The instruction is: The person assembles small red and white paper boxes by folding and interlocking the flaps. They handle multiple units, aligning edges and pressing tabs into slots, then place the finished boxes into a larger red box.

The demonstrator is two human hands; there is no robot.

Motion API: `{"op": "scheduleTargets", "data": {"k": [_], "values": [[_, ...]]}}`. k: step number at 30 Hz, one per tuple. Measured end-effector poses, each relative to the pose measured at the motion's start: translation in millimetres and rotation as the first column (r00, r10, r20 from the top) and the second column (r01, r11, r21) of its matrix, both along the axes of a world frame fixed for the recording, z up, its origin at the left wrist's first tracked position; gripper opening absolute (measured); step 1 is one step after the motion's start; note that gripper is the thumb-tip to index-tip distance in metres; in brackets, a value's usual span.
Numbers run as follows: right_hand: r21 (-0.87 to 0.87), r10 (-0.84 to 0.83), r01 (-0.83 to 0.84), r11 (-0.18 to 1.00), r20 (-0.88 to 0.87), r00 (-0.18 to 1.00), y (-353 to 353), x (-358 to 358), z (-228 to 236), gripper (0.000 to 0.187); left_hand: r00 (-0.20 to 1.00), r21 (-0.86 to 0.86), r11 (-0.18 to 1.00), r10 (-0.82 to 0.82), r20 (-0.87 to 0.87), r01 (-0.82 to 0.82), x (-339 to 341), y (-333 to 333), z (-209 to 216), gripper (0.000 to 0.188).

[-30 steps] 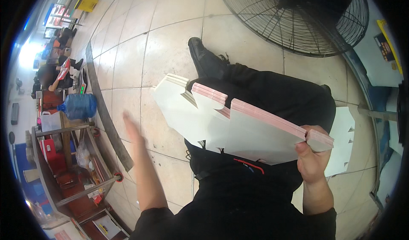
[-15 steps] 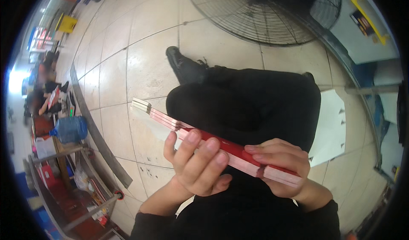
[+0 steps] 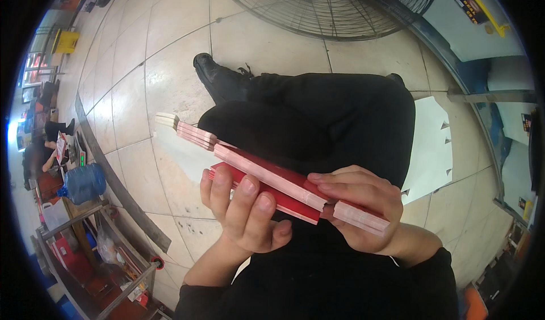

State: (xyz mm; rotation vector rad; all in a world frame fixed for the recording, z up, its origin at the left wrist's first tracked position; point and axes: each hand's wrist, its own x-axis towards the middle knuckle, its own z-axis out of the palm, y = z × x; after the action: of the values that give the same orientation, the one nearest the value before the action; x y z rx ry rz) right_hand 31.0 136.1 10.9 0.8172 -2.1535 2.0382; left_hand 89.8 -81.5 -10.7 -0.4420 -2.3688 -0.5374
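Note:
A thick stack of red die-cut card sheets (image 3: pixel 261 171), with pale pink layered edges and notches, slants across my lap. Its narrow stepped tab end (image 3: pixel 194 135) points to the upper left. My right hand (image 3: pixel 366 203) grips the stack's right end, thumb and fingers around it beside a notch. Against the near side, a thinner bunch of red card sheets (image 3: pixel 284 202) stands apart from the main stack, with a narrow gap between them. My left hand (image 3: pixel 241 209) is curled round this bunch, several fingertips pressing its near face. The left palm side of the bunch is partly hidden.
White card sheets (image 3: pixel 428 150) lie on the tiled floor beside my crossed legs. A large wire fan (image 3: pixel 335 13) stands ahead, with a metal rack (image 3: pixel 488 99) at right. A trolley (image 3: pixel 96 263), a blue water bottle (image 3: pixel 85 182) and a seated person (image 3: pixel 40 158) are at left.
A thinner bunch of red sheets has come apart from the near side of the stack, in my left hand. The whole view has shifted slightly.

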Motion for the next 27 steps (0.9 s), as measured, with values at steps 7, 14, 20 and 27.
{"op": "scheduleTargets", "data": {"k": [7, 14, 20, 27], "values": [[-0.014, -0.012, 0.012, 1.0, -0.002, 1.0, -2.7, -0.5, -0.8, 0.041, 1.0, -0.031, 1.0, -0.002, -0.012, 0.002, -2.5, -3.8, -3.1, 0.059], [-0.009, -0.016, 0.016, 1.0, -0.002, 1.0, -4.7, -1.5, -0.8, 0.041, 1.0, -0.05, 0.999, 0.014, 0.004, -0.014, 1.0, -5.6, -5.4, 0.064], [-0.012, -0.023, 0.023, 1.0, -0.001, 1.0, -5.6, -1.8, -1.7, 0.041, 1.0, -0.063, 0.998, 0.018, 0.006, -0.018, -1.0, -7.0, -8.0, 0.067], [-0.013, -0.023, 0.023, 1.0, 0.019, 1.0, -4.3, -0.6, -2.2, 0.041, 1.0, -0.061, 0.998, 0.021, 0.01, -0.021, -4.9, -5.7, -7.1, 0.07]]}}
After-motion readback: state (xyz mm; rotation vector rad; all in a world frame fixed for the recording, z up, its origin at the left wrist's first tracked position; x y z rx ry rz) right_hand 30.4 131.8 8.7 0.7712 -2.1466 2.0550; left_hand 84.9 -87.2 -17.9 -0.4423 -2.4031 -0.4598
